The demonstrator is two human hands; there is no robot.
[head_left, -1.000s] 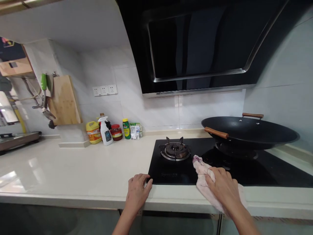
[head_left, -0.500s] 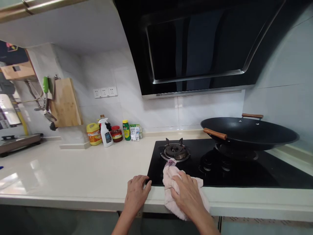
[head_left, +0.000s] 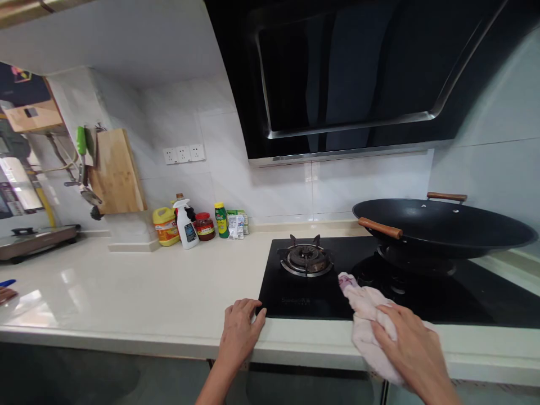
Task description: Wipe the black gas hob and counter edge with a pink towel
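Note:
My right hand [head_left: 411,343] grips a pale pink cloth [head_left: 371,315], bunched under the fingers over the front edge of the black gas stove [head_left: 312,304]. One corner of the cloth, marked purple, points toward the stove knobs [head_left: 396,285]. My left hand [head_left: 241,329] rests on the white counter, fingertips at the stove's front left corner and thumb apart from the other fingers; it holds nothing. Behind the cloth to the left is the bare burner [head_left: 306,259]. A large black wok [head_left: 439,225] with wooden handles sits on the right burner.
A black range hood [head_left: 346,84] overhangs the stove. Along the wall stand a yellow jug [head_left: 166,226], a white spray bottle [head_left: 185,228], a red-lidded jar [head_left: 205,228] and a green bottle [head_left: 221,220]. A cutting board [head_left: 118,174] hangs at left above the counter [head_left: 169,292].
My right hand has slid the cloth to the right along the stove's front, uncovering the lettering near the left burner. My left hand has stayed at the stove corner. The view shifted slightly.

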